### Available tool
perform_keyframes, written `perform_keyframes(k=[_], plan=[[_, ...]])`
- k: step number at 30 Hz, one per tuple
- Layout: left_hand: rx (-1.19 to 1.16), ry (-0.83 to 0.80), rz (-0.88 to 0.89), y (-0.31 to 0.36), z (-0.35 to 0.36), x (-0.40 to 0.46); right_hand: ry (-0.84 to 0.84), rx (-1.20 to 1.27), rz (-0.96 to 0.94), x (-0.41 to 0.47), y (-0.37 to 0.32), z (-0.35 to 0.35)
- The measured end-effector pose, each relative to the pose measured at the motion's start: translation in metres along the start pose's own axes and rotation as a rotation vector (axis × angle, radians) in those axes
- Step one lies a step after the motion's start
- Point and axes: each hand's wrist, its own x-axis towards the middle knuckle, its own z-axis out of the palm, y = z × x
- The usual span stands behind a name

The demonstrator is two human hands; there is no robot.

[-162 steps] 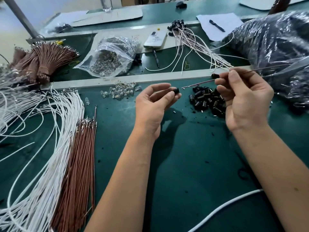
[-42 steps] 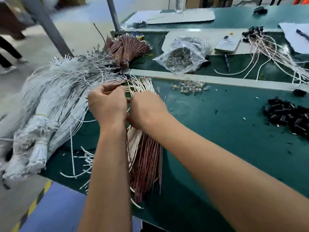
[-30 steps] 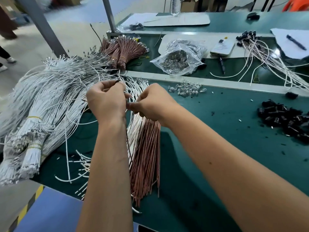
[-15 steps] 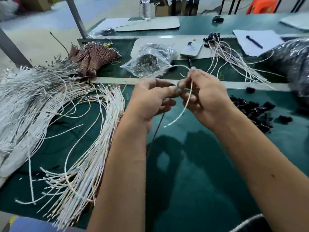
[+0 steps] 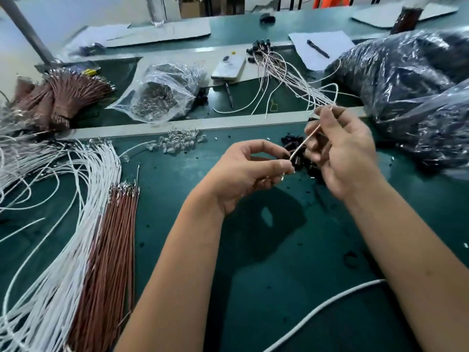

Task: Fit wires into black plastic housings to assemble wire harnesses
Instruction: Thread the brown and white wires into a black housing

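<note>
Pinching a white wire (image 5: 305, 139), both hands' fingers (image 5: 285, 165) meet.

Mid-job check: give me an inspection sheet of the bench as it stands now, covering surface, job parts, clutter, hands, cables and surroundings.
Surface: green mat, specked with small dark bits.
Job's things: white wires and brown wires lie side by side at left; black housings piled behind the hands; finished harnesses on the far bench.
Clutter: bag of terminals, loose clear parts, remote, pen on paper, large dark bag.
Hands: left hand pinches a wire's tip; right hand holds the same wire higher up.
Cables: thick white cable near edge.
Surroundings: cardboard box, orange stool.
</note>
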Motion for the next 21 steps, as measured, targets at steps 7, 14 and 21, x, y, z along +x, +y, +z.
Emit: perform_keyframes(k=[7, 14, 21], plan=[[0.009, 0.202, 0.176, -0.015, -0.003, 0.007, -0.25, -0.325, 0.112, -0.014, 0.01, 0.004], [0.027, 0.183, 0.215, -0.018, -0.005, 0.008, -0.266, -0.265, 0.126, -0.013, 0.012, 0.0], [-0.024, 0.161, 0.265, -0.02, -0.007, 0.01, -0.235, -0.16, -0.014, -0.015, 0.006, 0.002]])
